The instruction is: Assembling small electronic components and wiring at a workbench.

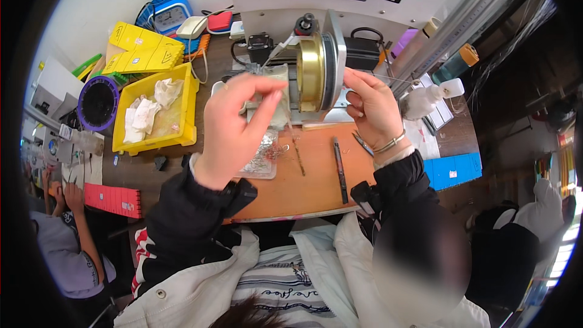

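A brass ring [310, 76] is mounted upright on a machine, with a dark band and a flat silver plate [335, 61] on its right. My left hand [234, 130], somewhat blurred, hovers left of the ring, thumb and forefinger drawn toward each other. Anything between those fingertips is too small to make out. On the other side, my right hand [378, 112] has its thumb and forefinger together near the plate's right face, the other fingers curled. A thin line runs rightward from near these fingertips, but their grip is partly hidden.
An orange work mat [322, 176] holds a black pen [339, 170], a thin stick [299, 158] and a clear box of small metal parts [262, 161]. Left stands a yellow bin [188, 127] with white tissues [143, 115]. A white-capped bottle [422, 102] is right. Another person's hands [73, 197] show far left.
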Motion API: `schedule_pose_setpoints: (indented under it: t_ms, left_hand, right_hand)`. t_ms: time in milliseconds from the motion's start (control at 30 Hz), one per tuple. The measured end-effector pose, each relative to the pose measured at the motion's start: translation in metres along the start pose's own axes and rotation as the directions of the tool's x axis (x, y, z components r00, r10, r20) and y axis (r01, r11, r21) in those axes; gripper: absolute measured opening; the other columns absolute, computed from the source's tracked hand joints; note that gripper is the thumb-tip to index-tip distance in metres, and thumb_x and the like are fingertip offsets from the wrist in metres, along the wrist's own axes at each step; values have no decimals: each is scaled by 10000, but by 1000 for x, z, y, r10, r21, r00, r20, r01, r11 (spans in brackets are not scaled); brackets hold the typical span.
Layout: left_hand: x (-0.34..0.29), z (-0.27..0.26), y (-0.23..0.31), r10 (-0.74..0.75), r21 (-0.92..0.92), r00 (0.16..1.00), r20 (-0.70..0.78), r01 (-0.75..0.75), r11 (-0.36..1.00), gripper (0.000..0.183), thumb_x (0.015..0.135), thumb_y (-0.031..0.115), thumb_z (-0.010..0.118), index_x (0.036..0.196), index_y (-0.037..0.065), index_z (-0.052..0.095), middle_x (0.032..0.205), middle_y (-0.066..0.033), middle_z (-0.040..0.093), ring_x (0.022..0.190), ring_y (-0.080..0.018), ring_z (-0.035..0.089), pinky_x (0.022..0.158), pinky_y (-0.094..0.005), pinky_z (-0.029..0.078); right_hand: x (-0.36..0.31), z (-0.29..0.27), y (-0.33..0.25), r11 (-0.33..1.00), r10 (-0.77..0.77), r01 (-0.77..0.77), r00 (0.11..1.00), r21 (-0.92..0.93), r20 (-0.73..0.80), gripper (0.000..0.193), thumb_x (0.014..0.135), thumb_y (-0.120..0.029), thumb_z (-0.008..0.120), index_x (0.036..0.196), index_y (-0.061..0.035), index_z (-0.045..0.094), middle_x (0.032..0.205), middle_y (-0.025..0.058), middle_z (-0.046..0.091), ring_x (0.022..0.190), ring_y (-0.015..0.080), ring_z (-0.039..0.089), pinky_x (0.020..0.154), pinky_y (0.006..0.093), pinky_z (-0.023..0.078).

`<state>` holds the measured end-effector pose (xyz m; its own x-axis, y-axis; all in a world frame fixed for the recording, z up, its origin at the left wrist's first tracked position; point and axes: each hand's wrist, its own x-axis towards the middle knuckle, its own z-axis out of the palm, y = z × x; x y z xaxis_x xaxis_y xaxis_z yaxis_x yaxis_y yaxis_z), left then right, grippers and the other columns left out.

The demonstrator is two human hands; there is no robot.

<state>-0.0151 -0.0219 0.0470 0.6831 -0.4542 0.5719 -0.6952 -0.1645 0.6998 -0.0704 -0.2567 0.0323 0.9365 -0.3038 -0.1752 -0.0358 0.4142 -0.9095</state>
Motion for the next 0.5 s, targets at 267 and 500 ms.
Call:
schedule_pose_setpoints:
  t_ms: [267, 500]
  left_hand:
    - [37, 25, -12, 209, 351, 976, -69, -172, 920, 503, 749, 57, 745, 1235, 135, 639, 894, -2, 722, 860, -221, 636, 781, -372, 463]
    - [46, 38, -24, 276, 419, 960, -42, -234, 878, 711, 697, 10, 745, 1372, 162, 581, 808, -3, 674, 754, -206, 630, 782, -342, 454]
  right_hand:
    - [44, 7, -9, 987, 112, -62, 930, -151, 349, 104, 916, -87, 636, 947, -28, 716, 679, -57, 593, 493, 2, 407, 443, 190, 285]
    - [55, 8, -11, 984, 149, -76, 852, -163, 503, 152, 861, -5, 668, 1007, 11, 703, 729, -13, 645, 482, -4, 438, 443, 168, 316]
